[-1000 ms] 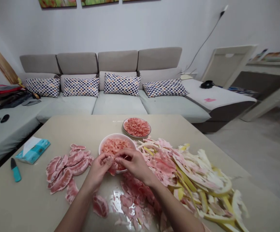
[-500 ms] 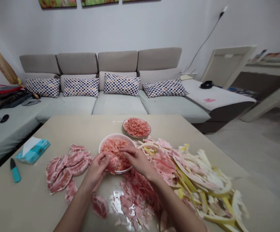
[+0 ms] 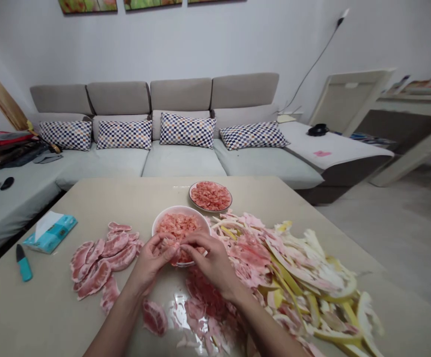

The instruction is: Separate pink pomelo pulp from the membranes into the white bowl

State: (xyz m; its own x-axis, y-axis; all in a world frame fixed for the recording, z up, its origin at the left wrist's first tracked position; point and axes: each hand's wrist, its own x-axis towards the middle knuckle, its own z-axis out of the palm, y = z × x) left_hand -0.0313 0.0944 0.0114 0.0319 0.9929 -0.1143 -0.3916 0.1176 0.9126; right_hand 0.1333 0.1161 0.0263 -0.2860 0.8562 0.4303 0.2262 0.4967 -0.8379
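Observation:
My left hand (image 3: 151,260) and my right hand (image 3: 210,258) meet over the near rim of a white bowl (image 3: 163,214) filled with pink pomelo flesh. Both pinch one pomelo segment (image 3: 175,254) between their fingertips. Several unpeeled pink segments (image 3: 99,260) lie on the table to the left of my left hand. A heap of pink membrane scraps (image 3: 208,302) lies under my right wrist, and one more segment (image 3: 154,317) sits by my left forearm.
A second plate of pomelo flesh (image 3: 210,196) stands behind the bowl. Yellow and white peel (image 3: 312,277) covers the table's right side. A teal tissue pack (image 3: 50,230) and a teal knife (image 3: 23,262) lie at the left. A grey sofa (image 3: 181,158) runs behind the table.
My right hand had reached into the bowl half a second ago. It has drawn back to my left hand, and both now pinch the segment together again.

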